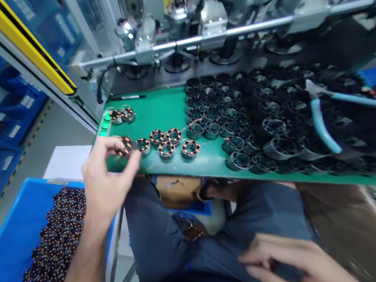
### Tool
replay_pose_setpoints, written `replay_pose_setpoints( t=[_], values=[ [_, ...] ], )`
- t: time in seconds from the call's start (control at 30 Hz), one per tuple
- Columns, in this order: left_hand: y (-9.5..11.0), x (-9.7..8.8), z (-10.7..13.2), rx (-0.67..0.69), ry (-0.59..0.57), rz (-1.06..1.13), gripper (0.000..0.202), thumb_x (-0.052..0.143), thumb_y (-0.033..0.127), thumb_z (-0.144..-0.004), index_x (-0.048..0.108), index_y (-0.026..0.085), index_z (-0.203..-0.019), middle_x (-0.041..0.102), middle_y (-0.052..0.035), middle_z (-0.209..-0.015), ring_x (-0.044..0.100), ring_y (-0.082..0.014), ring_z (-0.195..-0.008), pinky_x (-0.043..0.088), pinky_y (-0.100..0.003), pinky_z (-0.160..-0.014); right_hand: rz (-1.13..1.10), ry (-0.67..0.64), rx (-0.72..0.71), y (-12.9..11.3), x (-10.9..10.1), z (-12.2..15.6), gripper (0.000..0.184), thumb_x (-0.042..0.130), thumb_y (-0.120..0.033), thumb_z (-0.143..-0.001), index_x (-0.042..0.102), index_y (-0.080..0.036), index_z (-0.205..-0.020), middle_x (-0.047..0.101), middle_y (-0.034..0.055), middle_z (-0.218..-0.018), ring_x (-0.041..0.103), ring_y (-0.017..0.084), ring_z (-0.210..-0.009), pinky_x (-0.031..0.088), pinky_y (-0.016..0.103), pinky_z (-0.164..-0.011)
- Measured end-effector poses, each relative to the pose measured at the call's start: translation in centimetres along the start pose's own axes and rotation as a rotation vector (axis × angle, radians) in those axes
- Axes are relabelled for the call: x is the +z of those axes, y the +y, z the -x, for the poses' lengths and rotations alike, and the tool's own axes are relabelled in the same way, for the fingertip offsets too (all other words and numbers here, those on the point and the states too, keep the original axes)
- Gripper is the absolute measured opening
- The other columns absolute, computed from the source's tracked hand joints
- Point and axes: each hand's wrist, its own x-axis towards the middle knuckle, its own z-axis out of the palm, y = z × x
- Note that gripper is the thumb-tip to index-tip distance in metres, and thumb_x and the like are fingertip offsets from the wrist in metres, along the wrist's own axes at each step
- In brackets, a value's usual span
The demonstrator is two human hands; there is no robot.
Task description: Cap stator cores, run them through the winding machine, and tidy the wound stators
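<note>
My left hand reaches to the near left edge of the green bench mat, thumb and fingers pinched round a copper-wound stator. Beside it on the mat lie several more wound stators in a loose row, and two others sit farther back. My right hand rests low over my lap on the dark trousers, fingers loosely stretched, with nothing in it.
A large pile of black empty stator cores covers the right of the mat, with blue-handled pliers lying on it. A blue bin at lower left holds several wound stators. Machine fixtures stand behind the mat.
</note>
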Motion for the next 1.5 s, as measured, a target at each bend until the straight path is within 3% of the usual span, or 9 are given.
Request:
replay_pose_setpoints(
  t=[0.1,0.17,0.3,0.67,0.87,0.97,1.1,1.33,1.5],
  values=[
    [5.7,-0.2,4.1,0.046,-0.261,0.27,0.063,0.1,0.023,-0.088,0.063,0.029,-0.139,0.085,-0.0015,-0.126,0.087,-0.0213,-0.11,0.072,-0.034,-0.099,-0.362,0.128,0.089,-2.4,-0.1,-2.0,0.037,0.086,-0.042,-0.106,0.082,-0.031,-0.141,0.084,0.0052,-0.098,0.083,0.019,-0.084,0.068,0.023,-0.072],
    [7.8,0.3,5.9,0.145,-0.414,0.302,0.061,0.097,0.022,-0.091,0.064,0.027,-0.142,0.086,-0.0012,-0.123,0.088,-0.0202,-0.108,0.072,-0.03,-0.096,-0.69,0.079,0.12,-3.2,0.1,-3.2,0.066,0.089,-0.052,-0.104,0.067,-0.032,-0.163,0.086,0.0085,-0.122,0.086,0.022,-0.101,0.072,0.027,-0.08],
    [8.6,1.9,7.3,0.232,-0.535,0.34,0.045,0.089,0.032,-0.105,0.066,0.025,-0.144,0.088,-0.0051,-0.131,0.089,-0.0216,-0.113,0.072,-0.03,-0.1,-0.926,-0.067,0.267,-3.2,0.1,-4.2,0.049,0.091,-0.038,-0.106,0.076,-0.027,-0.152,0.089,0.0049,-0.118,0.085,0.013,-0.104,0.067,0.019,-0.095],
    [7.5,2.3,7.6,0.734,-0.278,0.009,0.023,0.084,0.013,-0.107,0.086,0.028,-0.123,0.092,0.0076,-0.113,0.083,-0.0194,-0.102,0.065,-0.039,-0.111,-1.131,0.119,0.333,-2.3,-0.6,-3.3,0.028,0.096,-0.033,-0.102,0.09,-0.031,-0.129,0.092,-0.0015,-0.113,0.09,0.01,-0.095,0.072,0.015,-0.087],
    [4.7,6.4,11.3,0.292,-0.553,0.141,0.01,0.084,0.015,-0.107,0.081,0.023,-0.102,0.088,0.0015,-0.101,0.078,-0.0216,-0.096,0.06,-0.037,-0.09,-1.01,0.349,0.182,-2.2,-1.5,-2.9,0.03,0.094,-0.035,-0.103,0.089,-0.035,-0.133,0.093,0.0007,-0.115,0.091,0.013,-0.101,0.071,0.017,-0.093],
    [5.5,6.6,11.3,-0.003,-0.455,0.366,0.011,0.091,0.017,-0.102,0.086,0.025,-0.108,0.086,0.0023,-0.101,0.078,-0.0159,-0.093,0.06,-0.031,-0.091,-0.897,0.372,0.138,-2.1,-0.6,-2.8,0.038,0.098,-0.026,-0.1,0.087,-0.036,-0.135,0.092,-0.0009,-0.114,0.089,0.009,-0.102,0.067,0.012,-0.095],
    [8.3,6.0,9.8,-0.115,-0.301,0.513,0.021,0.101,0.023,-0.094,0.088,0.029,-0.109,0.083,0.0033,-0.107,0.076,-0.0147,-0.1,0.059,-0.028,-0.094,-0.894,0.338,0.16,-2.1,0.9,-3.3,0.051,0.103,-0.012,-0.09,0.087,-0.037,-0.132,0.09,-0.0054,-0.109,0.086,0.004,-0.098,0.063,0.006,-0.088],
    [6.8,8.4,13.2,-0.595,-0.513,0.922,0.02,0.081,0.03,-0.11,0.081,0.024,-0.092,0.074,-0.0036,-0.115,0.073,-0.0173,-0.11,0.057,-0.026,-0.095,-0.931,0.219,0.152,-1.6,0.7,-2.3,0.035,0.089,-0.026,-0.108,0.082,-0.034,-0.142,0.09,0.0002,-0.116,0.086,0.007,-0.1,0.066,0.013,-0.092],
    [5.8,7.8,12.7,-0.502,-0.529,0.854,0.003,0.091,0.029,-0.105,0.092,0.032,-0.105,0.081,-0.0012,-0.113,0.075,-0.0176,-0.112,0.055,-0.027,-0.106,-0.77,0.206,0.208,-1.0,1.1,-1.1,0.041,0.091,-0.022,-0.105,0.079,-0.032,-0.143,0.087,0.0002,-0.117,0.085,0.008,-0.1,0.066,0.012,-0.091]
  ],
)
